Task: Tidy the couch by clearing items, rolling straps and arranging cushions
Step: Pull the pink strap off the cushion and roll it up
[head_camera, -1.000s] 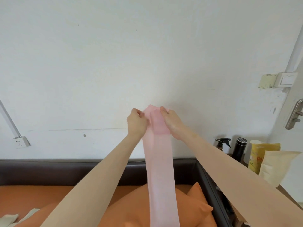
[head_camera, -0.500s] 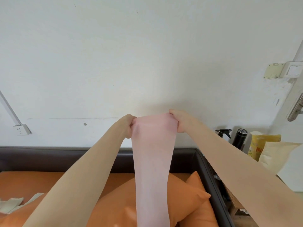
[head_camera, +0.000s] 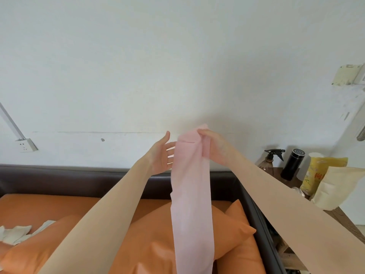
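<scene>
- Nearest me, below my forearms: a plump orange satin-like cushion point(head_camera: 158, 240) lying on the orange seat of a couch point(head_camera: 51, 180) with a dark brown leather-look back; a second orange cushion corner point(head_camera: 239, 212) shows under my right forearm.
- Down and left of my left hand, at the frame edge: crumpled off-white cloth pieces point(head_camera: 17, 234) on the couch seat.
- Centre: a long, pale pink, thin fabric strap point(head_camera: 190, 204) hanging straight down from my right hand, crossing in front of the couch back and the cushion and running out of the bottom of the frame.
- My right hand point(head_camera: 215, 147): fingers closed on the strap's top end, which is pinched and bunched, with a short tip standing above the grip.
- My left hand point(head_camera: 161, 155): spread wide, palm turned toward the strap, thumb up, holding nothing; its fingertips pass behind the strap's left edge, and I cannot tell whether they touch it.
- Right of my right hand, beyond the couch arm: a brown wooden side table point(head_camera: 292, 180) bearing an amber spray bottle with a black trigger point(head_camera: 271, 158), a black cylindrical flask point(head_camera: 293, 164), a yellow printed pouch point(head_camera: 324, 173) and a cream paper pouch point(head_camera: 335, 188).
- Farthest, behind both hands: a white painted wall point(head_camera: 177, 56), with a white socket point(head_camera: 25, 144) far left of my left hand and a pale switch plate point(head_camera: 348, 75) up and right of my right hand.
</scene>
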